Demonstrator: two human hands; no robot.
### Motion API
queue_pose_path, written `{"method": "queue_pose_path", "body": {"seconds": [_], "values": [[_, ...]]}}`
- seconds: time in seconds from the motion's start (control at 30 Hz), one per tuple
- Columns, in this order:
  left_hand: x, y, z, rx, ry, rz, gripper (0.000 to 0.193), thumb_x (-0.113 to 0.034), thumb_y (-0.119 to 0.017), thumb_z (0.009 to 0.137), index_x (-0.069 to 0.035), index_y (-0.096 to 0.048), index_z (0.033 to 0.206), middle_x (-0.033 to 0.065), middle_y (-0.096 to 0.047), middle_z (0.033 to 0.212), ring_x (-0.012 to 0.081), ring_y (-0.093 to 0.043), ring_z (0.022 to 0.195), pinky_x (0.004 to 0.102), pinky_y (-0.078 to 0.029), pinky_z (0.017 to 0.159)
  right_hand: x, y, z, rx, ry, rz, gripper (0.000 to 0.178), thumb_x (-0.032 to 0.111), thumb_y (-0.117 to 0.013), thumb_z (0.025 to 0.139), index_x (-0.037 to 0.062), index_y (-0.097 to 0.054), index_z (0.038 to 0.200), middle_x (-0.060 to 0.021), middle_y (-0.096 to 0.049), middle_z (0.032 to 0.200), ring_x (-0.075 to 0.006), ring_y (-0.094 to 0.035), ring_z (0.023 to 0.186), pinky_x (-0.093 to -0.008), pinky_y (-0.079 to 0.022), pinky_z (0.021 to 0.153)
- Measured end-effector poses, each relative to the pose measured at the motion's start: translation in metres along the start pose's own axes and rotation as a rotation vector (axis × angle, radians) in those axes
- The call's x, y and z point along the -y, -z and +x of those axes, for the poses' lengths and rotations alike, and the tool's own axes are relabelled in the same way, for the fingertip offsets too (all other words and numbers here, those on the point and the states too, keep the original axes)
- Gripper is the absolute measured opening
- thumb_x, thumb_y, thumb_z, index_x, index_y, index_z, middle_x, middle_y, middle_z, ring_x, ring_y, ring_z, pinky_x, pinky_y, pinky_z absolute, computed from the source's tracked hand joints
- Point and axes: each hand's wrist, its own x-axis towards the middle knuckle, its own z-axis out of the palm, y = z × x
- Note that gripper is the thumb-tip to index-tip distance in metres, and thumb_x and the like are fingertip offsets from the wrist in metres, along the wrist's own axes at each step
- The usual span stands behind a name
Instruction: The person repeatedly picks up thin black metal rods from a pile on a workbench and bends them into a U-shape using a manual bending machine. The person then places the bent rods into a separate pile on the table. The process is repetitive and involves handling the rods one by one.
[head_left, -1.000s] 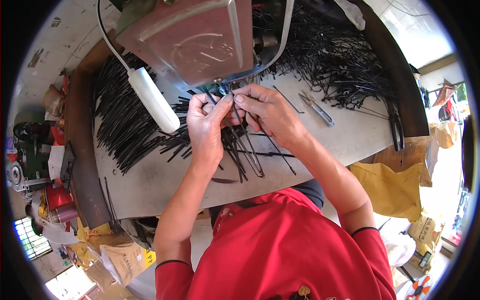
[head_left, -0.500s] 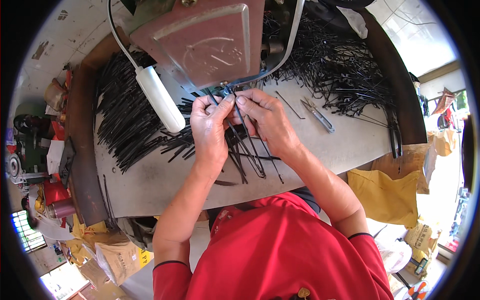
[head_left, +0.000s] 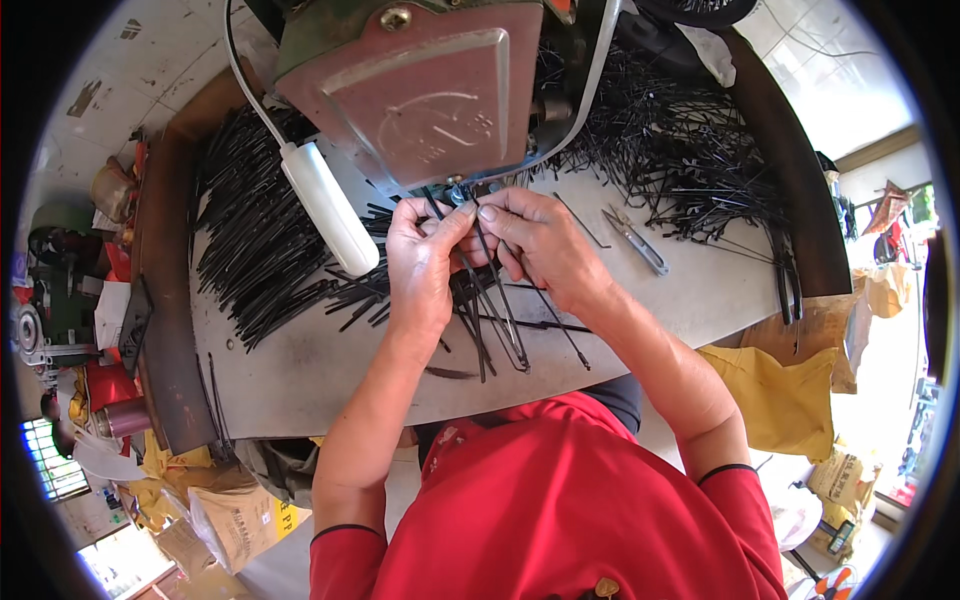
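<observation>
My left hand (head_left: pixel 422 262) and my right hand (head_left: pixel 555 250) are close together just below the sewing machine's head (head_left: pixel 430 100). Thumb and fingers of each are pinched on thin black cords (head_left: pixel 507 325), whose upper ends run toward the needle area; fingers partly hide them. The cords' looped lower part hangs toward me over the table edge side. Another black cord (head_left: pixel 565 335) trails from beneath my right hand. Right of that hand lie thread snips (head_left: pixel 640 245) and a single thin black piece (head_left: pixel 580 220).
Heaps of black straps (head_left: pixel 260 230) cover the table's left side. A tangled pile of black cords (head_left: pixel 690 140) fills the back right. A white lamp (head_left: pixel 330 208) hangs left of the machine. Raised brown rims (head_left: pixel 165 300) border the grey tabletop (head_left: pixel 300 375). Yellow cloth (head_left: pixel 775 395) hangs at right.
The view has shifted slightly, so machine and table sit a little lower. The loose cord below my right hand has swung to the right. Both hands keep their pinch.
</observation>
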Motion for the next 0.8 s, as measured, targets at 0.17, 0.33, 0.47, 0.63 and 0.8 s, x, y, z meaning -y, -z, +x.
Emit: {"method": "queue_pose_path", "body": {"seconds": [0.17,0.33,0.47,0.63,0.8], "values": [[-0.004,-0.004,-0.003,-0.035,0.005,0.017,0.022,-0.007,-0.067,0.084,-0.006,-0.047,0.093,0.0058,-0.059,0.074,0.0133,-0.058,0.060,0.0257,-0.048,0.056,-0.010,-0.003,-0.001,-0.009,0.018,0.186,0.020,0.016,-0.050,0.094,-0.0008,-0.059,0.101,-0.0011,-0.056,0.069,-0.0058,-0.045,0.046,-0.0211,-0.027,0.035],[-0.009,-0.008,-0.003,-0.064,-0.053,0.039,0.024,-0.004,-0.066,0.083,-0.006,-0.043,0.089,0.0039,-0.056,0.069,0.0132,-0.060,0.055,0.0244,-0.051,0.049,-0.007,-0.008,-0.005,-0.015,0.038,0.188,0.019,0.016,-0.051,0.094,-0.0003,-0.059,0.101,-0.0011,-0.055,0.069,-0.0058,-0.045,0.046,-0.0207,-0.028,0.036],[-0.019,-0.010,-0.015,-0.071,-0.039,0.118,0.025,-0.004,-0.066,0.082,-0.007,-0.042,0.087,0.0063,-0.059,0.070,0.0154,-0.062,0.056,0.0248,-0.049,0.048,0.001,-0.008,-0.017,-0.008,0.031,0.137,0.017,0.014,-0.051,0.093,0.0005,-0.060,0.098,-0.0014,-0.056,0.070,-0.0059,-0.046,0.048,-0.0214,-0.031,0.037],[-0.025,0.006,-0.038,-0.122,-0.014,0.187,0.023,-0.007,-0.067,0.082,-0.006,-0.045,0.090,0.0094,-0.063,0.072,0.0158,-0.063,0.056,0.0240,-0.048,0.049,-0.007,-0.022,-0.034,0.049,0.047,0.131,0.019,0.015,-0.050,0.094,0.0010,-0.060,0.102,-0.0032,-0.059,0.071,-0.0070,-0.051,0.049,-0.0220,-0.037,0.040],[-0.076,0.069,-0.073,-0.282,-0.105,0.574,0.022,-0.010,-0.065,0.083,-0.005,-0.050,0.098,0.0108,-0.064,0.078,0.0157,-0.063,0.060,0.0251,-0.049,0.051,-0.004,0.005,-0.048,-0.006,0.059,-0.306,0.022,0.021,-0.054,0.093,0.0026,-0.061,0.105,-0.0093,-0.063,0.070,-0.0158,-0.061,0.054,-0.0297,-0.046,0.045]]}}
